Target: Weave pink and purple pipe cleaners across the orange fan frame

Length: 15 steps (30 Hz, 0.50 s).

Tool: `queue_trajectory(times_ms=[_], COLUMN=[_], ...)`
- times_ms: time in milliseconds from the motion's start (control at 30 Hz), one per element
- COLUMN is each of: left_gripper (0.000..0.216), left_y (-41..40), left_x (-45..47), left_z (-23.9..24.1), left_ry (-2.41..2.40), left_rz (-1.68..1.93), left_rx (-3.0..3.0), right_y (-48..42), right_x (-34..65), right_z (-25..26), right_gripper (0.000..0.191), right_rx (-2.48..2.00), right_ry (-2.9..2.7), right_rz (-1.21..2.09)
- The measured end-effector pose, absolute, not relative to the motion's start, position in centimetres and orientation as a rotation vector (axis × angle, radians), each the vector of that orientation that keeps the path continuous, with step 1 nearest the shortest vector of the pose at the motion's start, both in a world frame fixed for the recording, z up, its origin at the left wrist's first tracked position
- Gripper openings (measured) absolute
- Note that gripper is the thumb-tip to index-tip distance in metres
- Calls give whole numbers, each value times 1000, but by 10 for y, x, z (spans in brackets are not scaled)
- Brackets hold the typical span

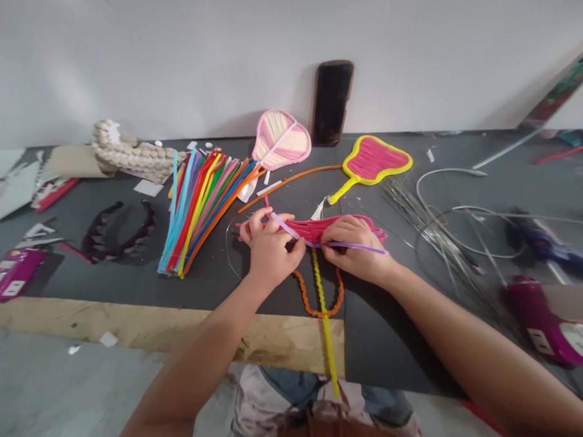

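Both hands work at a fan-like piece made of pink pipe cleaners, with a yellow twisted stem pointing toward me and an orange wavy loop hanging below. A lilac pipe cleaner runs across the near edge of the pink part. My left hand pinches its left stretch, one end sticking up past the fingers. My right hand is closed round its right stretch, the other end pointing out over the wrist. Fingers of both hands press on the pink piece and hide part of it.
Left of my hands lies a fan of coloured pipe cleaners. Behind are a pink-and-cream paddle, a yellow-edged pink paddle and a phone against the wall. Wires and a glue gun lie right.
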<state>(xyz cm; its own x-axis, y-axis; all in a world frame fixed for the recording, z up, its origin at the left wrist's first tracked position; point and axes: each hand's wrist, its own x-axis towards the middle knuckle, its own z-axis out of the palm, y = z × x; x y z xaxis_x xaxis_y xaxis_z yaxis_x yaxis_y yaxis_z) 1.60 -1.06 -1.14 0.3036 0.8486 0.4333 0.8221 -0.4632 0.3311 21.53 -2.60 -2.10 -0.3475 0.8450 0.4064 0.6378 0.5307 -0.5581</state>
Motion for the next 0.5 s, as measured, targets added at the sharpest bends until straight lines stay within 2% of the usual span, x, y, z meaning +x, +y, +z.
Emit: queue_trajectory(times_ms=[267,367,467,500], left_gripper=[26,13,67,79], left_y=[-10,-8,-6,-6], left_x=[16,15,11,10], left_z=[-12,-12,-10,-9], left_ry=[1742,1766,1782,1784], left_rz=[815,916,1156,1231], left_rx=[2452,2378,2334,2362], right_y=[-27,-27,-28,-28], right_x=[220,219,218,218], right_z=[-20,-18,-17,-16], right_gripper=[11,12,12,11], right_rx=[-1168,-1184,-1194,-1197], right_ry=[-2186,-2190,-2192,-2193], right_rz=[389,396,400,400])
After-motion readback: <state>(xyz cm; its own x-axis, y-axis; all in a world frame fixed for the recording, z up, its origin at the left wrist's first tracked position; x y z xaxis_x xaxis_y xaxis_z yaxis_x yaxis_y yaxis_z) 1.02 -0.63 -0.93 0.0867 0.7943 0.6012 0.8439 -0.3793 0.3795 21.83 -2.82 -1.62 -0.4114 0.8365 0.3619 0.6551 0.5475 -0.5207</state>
